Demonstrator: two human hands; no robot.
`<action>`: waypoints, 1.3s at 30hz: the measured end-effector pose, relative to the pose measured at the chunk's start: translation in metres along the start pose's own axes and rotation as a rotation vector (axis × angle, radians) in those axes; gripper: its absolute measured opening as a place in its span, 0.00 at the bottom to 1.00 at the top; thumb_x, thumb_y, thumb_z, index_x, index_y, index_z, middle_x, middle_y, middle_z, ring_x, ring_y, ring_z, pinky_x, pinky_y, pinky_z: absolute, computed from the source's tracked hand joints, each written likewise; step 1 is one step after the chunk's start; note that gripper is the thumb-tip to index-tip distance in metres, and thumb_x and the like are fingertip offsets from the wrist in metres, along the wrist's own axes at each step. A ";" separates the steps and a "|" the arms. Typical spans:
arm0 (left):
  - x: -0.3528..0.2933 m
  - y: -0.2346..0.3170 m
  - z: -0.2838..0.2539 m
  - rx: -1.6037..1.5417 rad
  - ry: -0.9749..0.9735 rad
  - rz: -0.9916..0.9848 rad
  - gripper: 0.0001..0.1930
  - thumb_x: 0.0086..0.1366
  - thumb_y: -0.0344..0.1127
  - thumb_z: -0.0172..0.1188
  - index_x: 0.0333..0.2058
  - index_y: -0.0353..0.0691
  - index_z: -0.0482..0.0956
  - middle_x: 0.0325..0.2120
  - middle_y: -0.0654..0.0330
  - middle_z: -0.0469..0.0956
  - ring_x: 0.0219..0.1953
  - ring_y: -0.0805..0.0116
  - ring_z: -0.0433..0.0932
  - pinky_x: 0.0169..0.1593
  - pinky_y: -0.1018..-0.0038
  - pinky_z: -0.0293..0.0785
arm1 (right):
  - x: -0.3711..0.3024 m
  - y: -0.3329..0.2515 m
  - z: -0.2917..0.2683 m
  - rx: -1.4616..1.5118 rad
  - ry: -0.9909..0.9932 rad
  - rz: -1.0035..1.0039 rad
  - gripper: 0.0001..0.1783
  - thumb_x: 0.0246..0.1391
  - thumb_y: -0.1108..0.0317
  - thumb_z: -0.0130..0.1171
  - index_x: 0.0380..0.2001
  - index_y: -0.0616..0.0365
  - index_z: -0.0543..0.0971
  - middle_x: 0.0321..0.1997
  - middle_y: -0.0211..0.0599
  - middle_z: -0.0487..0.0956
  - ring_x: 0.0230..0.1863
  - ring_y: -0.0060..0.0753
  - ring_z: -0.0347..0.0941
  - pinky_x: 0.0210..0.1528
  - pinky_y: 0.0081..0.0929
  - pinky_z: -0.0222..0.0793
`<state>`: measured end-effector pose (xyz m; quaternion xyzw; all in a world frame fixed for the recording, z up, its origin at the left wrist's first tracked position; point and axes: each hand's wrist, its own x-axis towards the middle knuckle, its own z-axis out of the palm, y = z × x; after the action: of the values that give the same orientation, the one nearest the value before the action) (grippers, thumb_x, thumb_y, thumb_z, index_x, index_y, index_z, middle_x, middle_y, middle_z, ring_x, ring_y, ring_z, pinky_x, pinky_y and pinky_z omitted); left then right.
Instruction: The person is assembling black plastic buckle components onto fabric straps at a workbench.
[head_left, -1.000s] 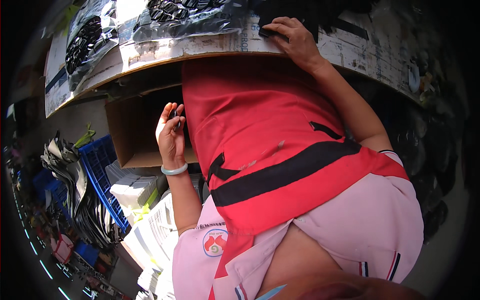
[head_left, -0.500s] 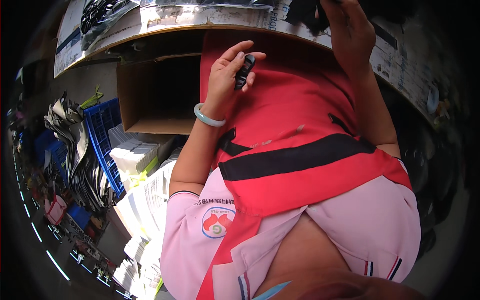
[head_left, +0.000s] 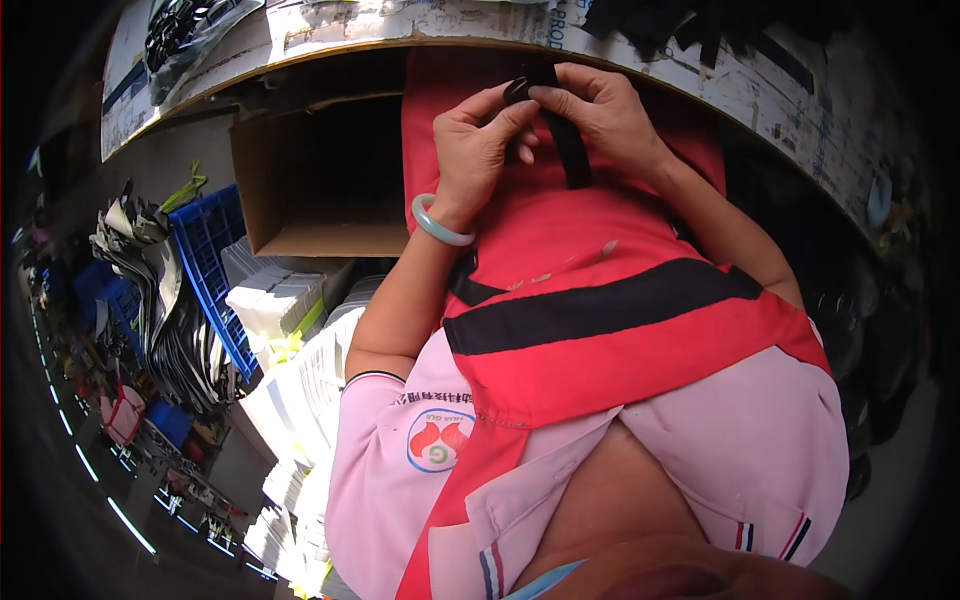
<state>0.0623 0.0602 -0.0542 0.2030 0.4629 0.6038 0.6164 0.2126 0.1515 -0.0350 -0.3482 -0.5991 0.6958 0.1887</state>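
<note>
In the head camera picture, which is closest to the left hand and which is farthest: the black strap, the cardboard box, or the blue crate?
From the left hand, nearest first:
1. Black strap: pinched at its fingertips, shared with the right hand.
2. Cardboard box: open, just to the left under the table edge.
3. Blue crate: farther left and lower, beside the stacked white packs.

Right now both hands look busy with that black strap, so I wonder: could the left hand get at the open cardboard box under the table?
Probably yes. The cardboard box sits just to the left of the left hand, open side facing it, with nothing between them. The hand would first have to let go of the black strap.
</note>
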 end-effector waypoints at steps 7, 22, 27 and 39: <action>0.005 -0.002 -0.009 0.222 0.119 0.028 0.08 0.61 0.28 0.64 0.37 0.31 0.82 0.19 0.64 0.77 0.16 0.82 0.69 0.20 0.85 0.65 | 0.001 -0.011 -0.012 -0.027 -0.034 0.111 0.12 0.62 0.62 0.55 0.37 0.61 0.76 0.25 0.22 0.75 0.24 0.09 0.66 0.22 0.12 0.61; 0.017 -0.006 -0.014 0.818 0.031 0.538 0.10 0.57 0.22 0.62 0.39 0.32 0.80 0.27 0.60 0.78 0.28 0.76 0.75 0.33 0.82 0.70 | 0.001 -0.001 -0.007 0.346 -0.080 0.253 0.12 0.61 0.59 0.56 0.34 0.57 0.76 0.21 0.23 0.74 0.18 0.11 0.68 0.19 0.10 0.62; 0.015 -0.008 -0.011 0.878 0.043 0.555 0.10 0.55 0.22 0.63 0.37 0.33 0.81 0.26 0.56 0.78 0.26 0.67 0.77 0.31 0.78 0.71 | 0.003 0.008 -0.006 0.252 0.035 0.245 0.12 0.63 0.59 0.54 0.39 0.57 0.75 0.21 0.23 0.72 0.18 0.10 0.66 0.19 0.09 0.64; 0.011 -0.008 -0.021 -0.103 -0.023 -0.160 0.16 0.68 0.33 0.55 0.50 0.28 0.74 0.33 0.54 0.80 0.31 0.70 0.79 0.25 0.82 0.75 | 0.006 0.017 -0.007 0.311 -0.005 0.204 0.14 0.60 0.63 0.59 0.44 0.61 0.77 0.30 0.29 0.78 0.31 0.15 0.74 0.37 0.12 0.70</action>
<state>0.0479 0.0629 -0.0744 0.1402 0.4389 0.5734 0.6774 0.2165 0.1571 -0.0537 -0.3719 -0.4463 0.7965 0.1675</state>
